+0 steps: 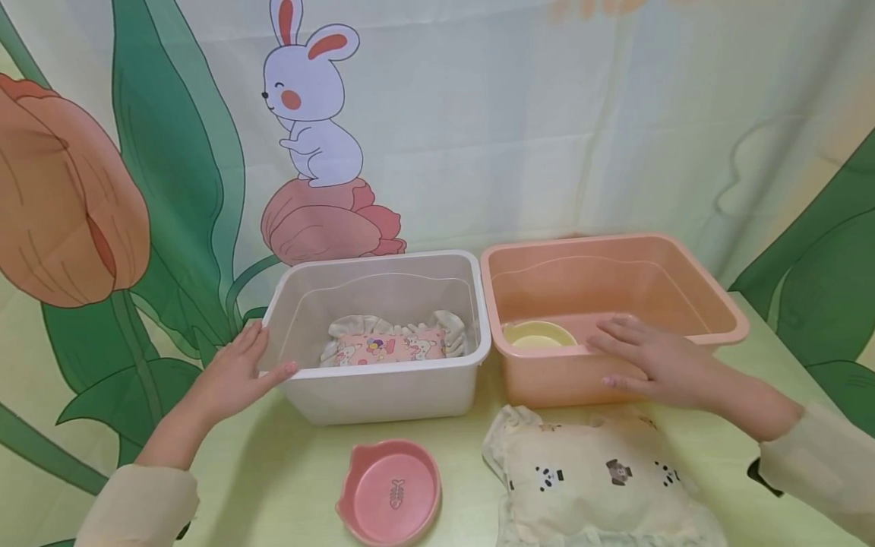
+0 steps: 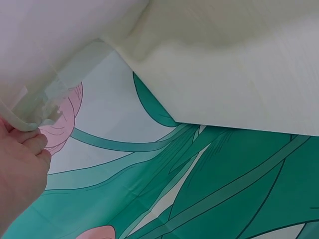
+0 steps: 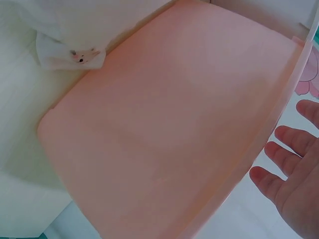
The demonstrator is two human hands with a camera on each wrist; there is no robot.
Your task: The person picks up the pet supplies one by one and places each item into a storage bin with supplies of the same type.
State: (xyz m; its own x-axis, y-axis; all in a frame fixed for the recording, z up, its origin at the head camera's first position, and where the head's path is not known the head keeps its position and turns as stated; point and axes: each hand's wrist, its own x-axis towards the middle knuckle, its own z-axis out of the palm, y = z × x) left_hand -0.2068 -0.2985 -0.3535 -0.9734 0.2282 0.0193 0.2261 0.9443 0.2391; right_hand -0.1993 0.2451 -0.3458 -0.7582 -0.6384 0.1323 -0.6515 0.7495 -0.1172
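Observation:
My left hand [image 1: 232,372] holds the white plastic bin [image 1: 383,395] at its front left corner, thumb over the front rim; the left wrist view shows the fingers [image 2: 36,142] bent against the rim. Inside the bin lies a small pink pillow [image 1: 390,347] with cream ruffles and a rabbit print. Over the front rim of the orange-pink bin [image 1: 567,380] is my right hand [image 1: 656,365], its fingers [image 3: 286,162] spread and holding nothing. A pale yellow bowl [image 1: 540,333] sits in that bin, partly hidden by the front rim.
In front of the white bin is a pink cat-eared dish [image 1: 390,490] with a fishbone mark. A cream ruffled pillow [image 1: 601,486] with animal prints lies before the orange-pink bin. The two bins stand side by side against a printed curtain [image 1: 478,137].

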